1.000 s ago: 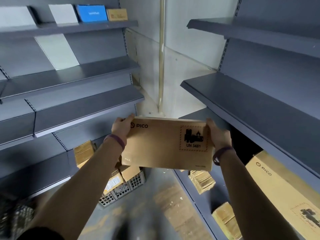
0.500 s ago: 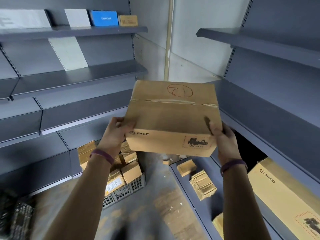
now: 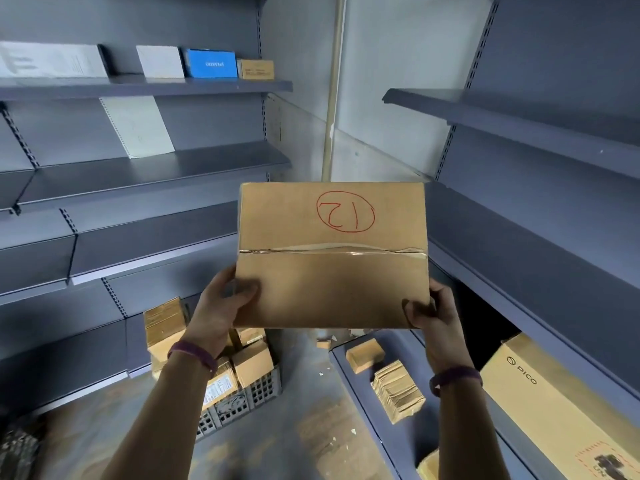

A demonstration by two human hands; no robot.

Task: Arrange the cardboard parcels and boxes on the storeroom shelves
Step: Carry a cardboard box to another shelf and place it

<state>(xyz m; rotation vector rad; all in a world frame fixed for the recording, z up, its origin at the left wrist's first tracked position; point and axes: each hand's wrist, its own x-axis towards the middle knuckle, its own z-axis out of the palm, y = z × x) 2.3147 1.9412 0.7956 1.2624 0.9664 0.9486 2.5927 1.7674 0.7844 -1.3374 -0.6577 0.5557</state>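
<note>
Amid grey shelves, box between hands

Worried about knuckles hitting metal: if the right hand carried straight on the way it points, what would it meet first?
Gripping the cardboard box, the right hand points up and away. Probably the front edge of the grey shelf beside it comes first, though depth is unclear.

From where I stand, the cardboard box hides most of the fingers of the left hand and right hand gripping it. At four o'clock the PICO carton runs off the bottom-right corner. The blue box at eleven o'clock has print too small to read. At eight o'clock there is a dark heap, too blurred to tell.
</note>
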